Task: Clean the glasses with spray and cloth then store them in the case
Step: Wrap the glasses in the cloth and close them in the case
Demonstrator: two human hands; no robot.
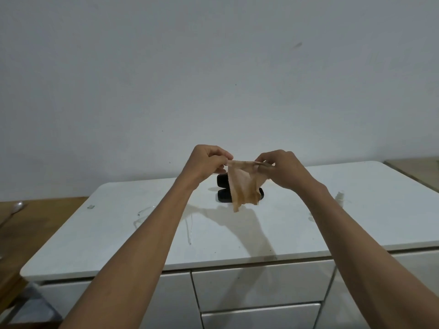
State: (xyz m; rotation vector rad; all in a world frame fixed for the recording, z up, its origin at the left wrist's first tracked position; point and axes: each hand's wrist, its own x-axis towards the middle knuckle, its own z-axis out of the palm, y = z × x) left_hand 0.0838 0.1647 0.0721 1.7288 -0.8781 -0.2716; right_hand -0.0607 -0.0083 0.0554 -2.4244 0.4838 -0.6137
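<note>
Both hands hold a thin beige cloth (244,186) up above the white table (261,233). My left hand (206,162) pinches its left top corner and my right hand (282,169) pinches the right top edge, so the cloth hangs down between them. Behind the cloth lies the black glasses case (223,187), open, with its two halves partly hidden. Clear-framed glasses (164,218) rest on the table to the left, partly covered by my left forearm. A small clear spray bottle (340,198) stands at the right, beside my right forearm.
A white wall rises behind the table. White drawers (261,286) sit under the tabletop. Wooden furniture (35,222) with a spoon-like object (16,207) adjoins on the left, and another wooden surface (413,167) is at the far right. A small clip-like item (90,206) lies on the table's left.
</note>
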